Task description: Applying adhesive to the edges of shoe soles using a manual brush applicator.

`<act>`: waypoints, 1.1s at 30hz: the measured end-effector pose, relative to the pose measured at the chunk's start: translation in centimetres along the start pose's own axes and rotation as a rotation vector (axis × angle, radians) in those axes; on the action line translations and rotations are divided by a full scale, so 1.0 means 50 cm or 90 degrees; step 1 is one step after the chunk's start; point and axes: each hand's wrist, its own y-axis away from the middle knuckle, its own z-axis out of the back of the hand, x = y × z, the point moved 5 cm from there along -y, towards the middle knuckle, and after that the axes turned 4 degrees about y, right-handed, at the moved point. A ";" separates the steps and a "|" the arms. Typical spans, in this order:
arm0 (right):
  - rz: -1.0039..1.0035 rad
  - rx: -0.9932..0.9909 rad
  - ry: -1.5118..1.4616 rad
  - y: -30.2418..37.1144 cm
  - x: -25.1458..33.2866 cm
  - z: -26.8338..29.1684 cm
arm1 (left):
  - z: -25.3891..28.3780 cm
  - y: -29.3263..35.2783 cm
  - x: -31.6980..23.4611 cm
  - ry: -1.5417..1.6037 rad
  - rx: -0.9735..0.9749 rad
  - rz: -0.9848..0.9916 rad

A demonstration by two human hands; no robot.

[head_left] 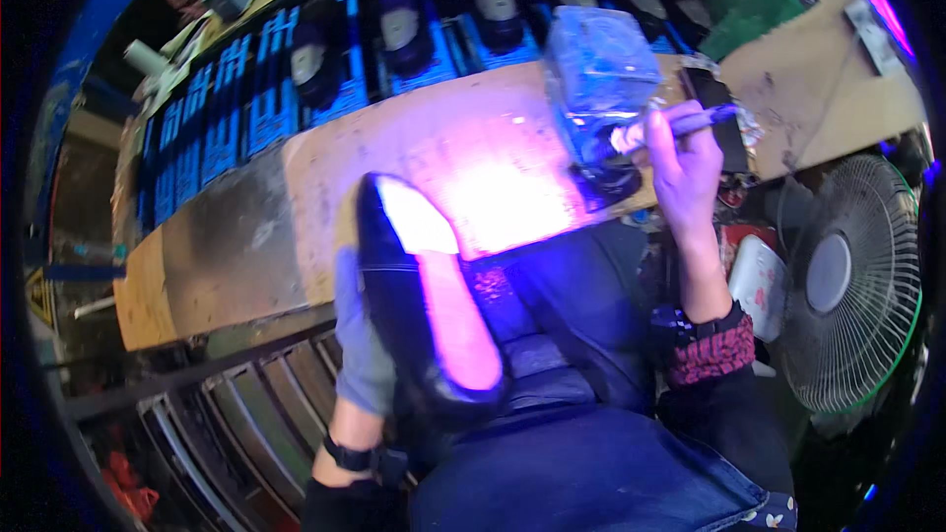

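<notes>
A black shoe [394, 305] with a pale insole is tilted up in front of my lap, toe toward the bench. My left hand [362, 340], in a grey-blue glove, grips it from its left side; most of the fingers are hidden behind it. At the right, my bare right hand [682, 163] is closed around a slim brush [702, 121]. The brush's pale end points left, over a dark pot [603, 182] at the bench edge. Just behind the pot stands a plastic-wrapped block [601, 54].
A wooden bench [232, 266] stretches across, brightly lit in the middle. Along its back, several dark shoes [402, 25] stand on a blue-lit slatted rack [232, 99]. A fan [847, 281] is close by my right arm. Metal bars [236, 414] run below the bench at left.
</notes>
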 end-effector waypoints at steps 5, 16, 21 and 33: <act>0.181 0.063 0.295 -0.014 -0.041 -0.003 | 0.012 0.076 0.086 0.723 -0.072 -0.012; -0.107 0.143 -0.211 0.093 0.004 -0.026 | -0.026 0.060 0.093 0.078 -0.080 0.000; -0.153 0.414 -0.183 0.119 0.149 -0.229 | 0.017 0.050 0.101 -0.001 -0.059 -0.027; 0.013 0.324 0.010 0.104 0.158 -0.256 | 0.001 0.058 0.088 -0.064 -0.056 -0.003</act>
